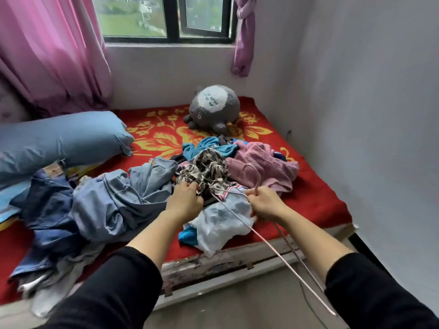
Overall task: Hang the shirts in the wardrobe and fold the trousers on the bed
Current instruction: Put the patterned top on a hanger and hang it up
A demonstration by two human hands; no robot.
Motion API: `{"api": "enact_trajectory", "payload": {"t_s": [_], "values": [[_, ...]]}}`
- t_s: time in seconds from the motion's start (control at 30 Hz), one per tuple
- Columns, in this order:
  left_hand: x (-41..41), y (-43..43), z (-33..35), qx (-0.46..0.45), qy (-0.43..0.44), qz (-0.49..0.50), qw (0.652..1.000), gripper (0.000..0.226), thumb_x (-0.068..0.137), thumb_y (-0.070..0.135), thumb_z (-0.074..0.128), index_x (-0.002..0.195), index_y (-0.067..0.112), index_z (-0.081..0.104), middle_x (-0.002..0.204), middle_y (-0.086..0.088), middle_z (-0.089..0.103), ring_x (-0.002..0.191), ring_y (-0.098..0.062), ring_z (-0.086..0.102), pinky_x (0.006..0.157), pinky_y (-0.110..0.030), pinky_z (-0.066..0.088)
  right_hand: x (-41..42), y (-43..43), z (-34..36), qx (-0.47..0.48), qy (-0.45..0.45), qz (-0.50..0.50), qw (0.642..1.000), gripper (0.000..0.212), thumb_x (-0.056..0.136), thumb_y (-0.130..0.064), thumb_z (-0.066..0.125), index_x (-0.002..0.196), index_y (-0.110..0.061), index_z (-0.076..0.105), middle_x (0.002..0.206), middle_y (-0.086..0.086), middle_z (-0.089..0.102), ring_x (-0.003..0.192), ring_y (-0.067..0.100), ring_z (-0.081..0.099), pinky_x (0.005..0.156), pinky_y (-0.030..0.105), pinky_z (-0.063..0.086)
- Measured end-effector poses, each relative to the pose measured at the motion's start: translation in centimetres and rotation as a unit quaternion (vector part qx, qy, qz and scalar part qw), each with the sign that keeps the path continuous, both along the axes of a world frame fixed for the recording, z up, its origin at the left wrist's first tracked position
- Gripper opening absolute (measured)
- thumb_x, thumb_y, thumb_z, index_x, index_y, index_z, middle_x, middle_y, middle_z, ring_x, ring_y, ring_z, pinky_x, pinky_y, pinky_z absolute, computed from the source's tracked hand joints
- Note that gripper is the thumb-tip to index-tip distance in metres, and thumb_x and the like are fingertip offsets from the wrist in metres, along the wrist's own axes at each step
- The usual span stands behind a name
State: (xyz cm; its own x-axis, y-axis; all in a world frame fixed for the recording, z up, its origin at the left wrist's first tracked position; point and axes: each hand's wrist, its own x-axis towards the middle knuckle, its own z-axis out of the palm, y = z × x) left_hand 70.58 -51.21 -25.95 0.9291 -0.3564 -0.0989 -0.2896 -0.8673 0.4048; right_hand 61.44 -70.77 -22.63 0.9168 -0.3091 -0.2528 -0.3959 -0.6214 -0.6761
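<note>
A heap of clothes lies on the bed [318, 200] with its red flowered cover. My left hand [184, 201] grips the black-and-white patterned garment [209, 168] at the middle of the heap. My right hand [264, 203] holds a pink wire hanger [266, 243] near its hook, together with the striped collar of a white shirt [221, 219] that lies at the bed's front edge. The hanger's long bars slant down toward the floor. Blue jeans and trousers [95, 203] are bunched at the left. A pink knitted top [261, 162] lies behind my right hand.
A blue pillow [59, 141] lies at the left, a grey plush toy [213, 108] at the back under the window. Pink curtains [47, 51] hang at the left. A grey wall [368, 115] closes the right side. The floor [237, 302] shows below the bed frame.
</note>
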Motion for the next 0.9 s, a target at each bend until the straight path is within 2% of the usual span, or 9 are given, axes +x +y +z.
{"api": "enact_trajectory", "payload": {"t_s": [0.07, 0.1, 0.2, 0.27, 0.37, 0.53, 0.67, 0.8, 0.9], "values": [[2.5, -1.7, -1.5, -0.001, 0.026, -0.003, 1.0, 0.034, 0.089, 0.022, 0.046, 0.121, 0.011, 0.051, 0.123, -0.015, 0.047, 0.119, -0.032, 0.04, 0.098, -0.042, 0.039, 2.2, -2.3, -1.2, 0.031, -0.013, -0.007, 0.999, 0.045, 0.087, -0.002, 0.037, 0.115, -0.033, 0.053, 0.064, 0.011, 0.064, 0.04, 0.018, 0.057, 0.037, 0.021, 0.041], [3.6, -2.5, -2.4, 0.001, 0.039, -0.005, 0.999, 0.034, 0.089, 0.022, 0.045, 0.121, 0.01, 0.051, 0.122, -0.015, 0.047, 0.118, -0.032, 0.041, 0.096, -0.042, 0.039, 3.2, -3.4, -1.7, 0.043, -0.013, -0.006, 0.999, 0.049, 0.088, -0.001, 0.037, 0.124, -0.031, 0.052, 0.067, 0.011, 0.063, 0.04, 0.015, 0.057, 0.039, 0.022, 0.042], [7.1, -4.7, -5.3, 0.016, 0.073, 0.001, 0.997, 0.033, 0.089, 0.022, 0.044, 0.119, 0.01, 0.05, 0.121, -0.016, 0.047, 0.114, -0.033, 0.043, 0.091, -0.042, 0.04, 7.0, -6.7, -3.3, 0.058, -0.002, -0.019, 0.998, 0.041, 0.09, 0.001, 0.038, 0.118, -0.015, 0.064, 0.07, 0.013, 0.062, 0.05, 0.019, 0.058, 0.047, 0.03, 0.048], [9.6, -6.1, -7.4, 0.021, 0.097, 0.014, 0.995, 0.034, 0.089, 0.023, 0.045, 0.121, 0.01, 0.051, 0.122, -0.016, 0.048, 0.116, -0.033, 0.044, 0.094, -0.041, 0.04, 10.1, -8.7, -4.3, 0.038, -0.005, -0.017, 0.999, 0.037, 0.09, 0.001, 0.04, 0.11, -0.01, 0.069, 0.085, 0.019, 0.07, 0.073, 0.032, 0.065, 0.067, 0.039, 0.055], [13.7, -8.1, -10.6, 0.029, 0.134, 0.046, 0.99, 0.037, 0.09, 0.024, 0.045, 0.124, 0.013, 0.05, 0.125, -0.015, 0.047, 0.118, -0.032, 0.043, 0.095, -0.039, 0.039, 15.5, -11.6, -6.1, -0.008, 0.006, 0.009, 1.0, 0.033, 0.091, -0.005, 0.043, 0.109, -0.013, 0.069, 0.11, 0.009, 0.07, 0.105, 0.024, 0.063, 0.089, 0.031, 0.047], [19.5, -11.0, -15.5, 0.053, 0.185, 0.118, 0.974, 0.033, 0.089, 0.023, 0.044, 0.12, 0.013, 0.05, 0.125, -0.015, 0.047, 0.117, -0.032, 0.041, 0.09, -0.04, 0.039, 25.1, -15.4, -10.3, -0.058, 0.033, 0.052, 0.996, 0.036, 0.091, -0.007, 0.038, 0.115, -0.013, 0.065, 0.122, 0.012, 0.065, 0.115, 0.032, 0.056, 0.095, 0.035, 0.044], [22.4, -12.5, -19.0, 0.052, 0.216, 0.184, 0.957, 0.043, 0.089, 0.02, 0.043, 0.132, 0.015, 0.042, 0.133, -0.014, 0.042, 0.123, -0.032, 0.038, 0.093, -0.043, 0.039, 30.9, -16.7, -13.7, -0.094, 0.035, 0.103, 0.99, 0.04, 0.091, -0.011, 0.04, 0.127, -0.017, 0.057, 0.124, 0.012, 0.062, 0.113, 0.031, 0.057, 0.093, 0.038, 0.045], [25.2, -12.5, -22.0, 0.034, 0.159, 0.243, 0.956, 0.049, 0.091, 0.02, 0.047, 0.138, 0.018, 0.033, 0.128, -0.016, 0.042, 0.118, -0.034, 0.039, 0.088, -0.044, 0.04, 34.4, -16.0, -17.3, -0.124, 0.032, 0.151, 0.98, 0.045, 0.091, -0.012, 0.039, 0.135, -0.019, 0.047, 0.116, 0.015, 0.055, 0.1, 0.039, 0.058, 0.085, 0.046, 0.047], [26.8, -12.4, -23.9, 0.101, 0.095, 0.148, 0.979, 0.06, 0.088, 0.028, 0.056, 0.142, 0.028, 0.032, 0.116, -0.008, 0.041, 0.109, -0.027, 0.04, 0.079, -0.037, 0.043, 35.3, -15.1, -19.7, -0.115, 0.051, 0.186, 0.974, 0.046, 0.093, -0.011, 0.04, 0.138, -0.019, 0.042, 0.113, 0.015, 0.05, 0.095, 0.041, 0.059, 0.081, 0.048, 0.047]]}}
